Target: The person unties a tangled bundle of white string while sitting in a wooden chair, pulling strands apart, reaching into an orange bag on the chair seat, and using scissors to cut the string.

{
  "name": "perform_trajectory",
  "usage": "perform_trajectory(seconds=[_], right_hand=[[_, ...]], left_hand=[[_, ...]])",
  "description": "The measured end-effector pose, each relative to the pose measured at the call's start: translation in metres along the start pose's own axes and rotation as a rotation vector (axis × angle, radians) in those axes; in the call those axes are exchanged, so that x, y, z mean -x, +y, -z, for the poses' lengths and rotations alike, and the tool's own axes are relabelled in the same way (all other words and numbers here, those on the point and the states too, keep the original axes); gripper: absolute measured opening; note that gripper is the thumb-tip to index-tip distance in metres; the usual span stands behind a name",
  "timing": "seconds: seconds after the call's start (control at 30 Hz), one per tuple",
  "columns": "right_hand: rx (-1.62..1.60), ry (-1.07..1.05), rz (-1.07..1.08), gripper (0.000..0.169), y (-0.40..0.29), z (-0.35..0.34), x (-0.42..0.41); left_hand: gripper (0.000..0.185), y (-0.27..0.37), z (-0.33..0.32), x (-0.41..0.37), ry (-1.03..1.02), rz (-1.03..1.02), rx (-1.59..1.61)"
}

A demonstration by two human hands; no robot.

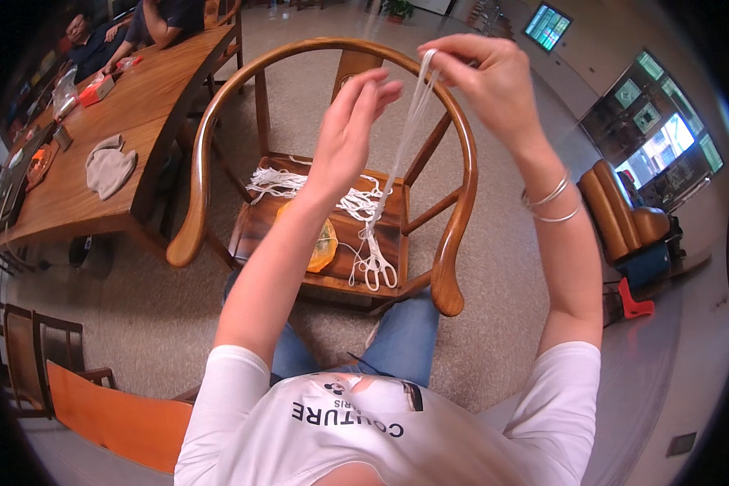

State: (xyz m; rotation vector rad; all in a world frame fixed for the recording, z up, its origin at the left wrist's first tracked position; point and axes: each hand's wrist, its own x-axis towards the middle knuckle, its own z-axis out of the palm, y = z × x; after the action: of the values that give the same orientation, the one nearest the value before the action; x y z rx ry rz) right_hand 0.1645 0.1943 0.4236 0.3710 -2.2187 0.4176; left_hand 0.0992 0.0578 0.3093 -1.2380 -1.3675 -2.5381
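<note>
My right hand (pixel 486 76), raised at the chair's curved wooden rail, pinches a looped bundle of thin white cords (pixel 410 124) between thumb and fingertips. The strands hang down toward the seat. To its left my left hand (pixel 355 127) is held up with fingers extended, beside the cords; its palm side is partly hidden, and no object shows in it. On the wooden seat (pixel 267 234) lie knotted white cords (pixel 361 203), some behind my left forearm. White-handled scissors (pixel 378 267) rest near the seat's front edge. An orange round item (pixel 325 249) is partly covered by my left forearm.
The wooden armchair's curved rail (pixel 465 158) surrounds the seat before me. At left, a long wooden table (pixel 158 91) holds a beige cloth (pixel 110 167) and a red box (pixel 96 89); two people sit beyond it. A brown leather sofa (pixel 613 212) stands at right.
</note>
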Motion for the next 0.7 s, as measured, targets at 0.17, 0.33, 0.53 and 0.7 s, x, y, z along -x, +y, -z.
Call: perform_trajectory(seconds=[0.17,0.33,0.53,0.7], right_hand=[[-0.118,0.002,-0.097,0.014,-0.005,-0.022,0.021],[-0.382,-0.204,-0.445,0.017,0.017,-0.030,0.061],[-0.671,-0.537,-0.361,0.040,0.040,-0.017,0.102],[-0.205,-0.482,-0.173,0.041,0.003,-0.043,0.129]], left_hand=[[0.039,0.006,-0.015,0.004,-0.171,0.253,0.053],[0.028,-0.018,-0.005,0.036,-0.067,0.464,0.079],[0.025,-0.047,0.020,0.057,-0.277,0.379,-0.379],[0.024,-0.046,0.017,0.064,-0.380,0.322,-0.494]])
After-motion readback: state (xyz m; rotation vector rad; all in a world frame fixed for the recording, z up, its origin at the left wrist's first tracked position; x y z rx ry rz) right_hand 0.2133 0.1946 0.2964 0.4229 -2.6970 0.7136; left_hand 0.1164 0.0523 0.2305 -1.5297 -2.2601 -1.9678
